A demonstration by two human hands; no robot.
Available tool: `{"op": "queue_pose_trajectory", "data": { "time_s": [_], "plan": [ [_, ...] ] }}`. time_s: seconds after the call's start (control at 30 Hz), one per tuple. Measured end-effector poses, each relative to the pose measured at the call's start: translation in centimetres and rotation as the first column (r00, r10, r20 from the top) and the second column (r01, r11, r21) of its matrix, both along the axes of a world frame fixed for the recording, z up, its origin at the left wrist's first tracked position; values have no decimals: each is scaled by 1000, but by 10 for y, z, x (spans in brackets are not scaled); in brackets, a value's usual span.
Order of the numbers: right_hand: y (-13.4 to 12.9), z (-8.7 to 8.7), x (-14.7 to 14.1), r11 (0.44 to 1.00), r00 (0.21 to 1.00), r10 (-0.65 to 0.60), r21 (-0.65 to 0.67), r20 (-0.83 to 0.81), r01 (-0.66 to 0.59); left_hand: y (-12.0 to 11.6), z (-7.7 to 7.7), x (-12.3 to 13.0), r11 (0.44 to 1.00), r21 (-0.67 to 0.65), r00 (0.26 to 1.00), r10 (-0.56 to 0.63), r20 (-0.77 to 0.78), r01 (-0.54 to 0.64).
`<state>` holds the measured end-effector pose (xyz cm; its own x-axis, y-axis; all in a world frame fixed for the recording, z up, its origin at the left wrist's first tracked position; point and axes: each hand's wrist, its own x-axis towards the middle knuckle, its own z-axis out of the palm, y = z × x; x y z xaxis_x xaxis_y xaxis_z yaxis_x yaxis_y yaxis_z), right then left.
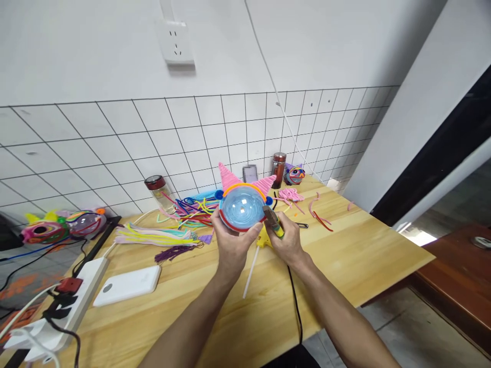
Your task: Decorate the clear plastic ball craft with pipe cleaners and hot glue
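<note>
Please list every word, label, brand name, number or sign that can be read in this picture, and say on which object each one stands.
None can be read.
The red-lidded jar and brown bottle show no legible label.
The white power bank looks blank.
The small card at the wall is too blurred.

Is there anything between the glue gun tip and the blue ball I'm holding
Nothing visible. The glue gun in the right hand has its nozzle right at the side of the blue ball, which the left hand holds from below.
</note>
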<state>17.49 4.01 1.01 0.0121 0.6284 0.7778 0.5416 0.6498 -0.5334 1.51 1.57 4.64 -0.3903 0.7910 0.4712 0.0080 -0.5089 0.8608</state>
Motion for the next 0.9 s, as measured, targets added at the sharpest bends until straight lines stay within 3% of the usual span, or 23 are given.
{"op": "queue_pose_trajectory", "data": {
  "time_s": [0.43,0.6,0.73,0.9],
  "plan": [
    [1,1,-1,993,997,74,-90,-24,-76,8,-2,0,1000,7,997,-15,78,14],
    [6,-5,3,998,997,-65,18,48,64,7,-2,1,1000,14,999,3,47,-4],
    [6,-6,2,994,993,-56,103,100,45,5,-1,1,1000,7,999,28,36,-28],
    [1,-1,-3,999,999,42,-25,-13,-42,6,3,-2,999,29,998,45,36,-46]
  ]
}}
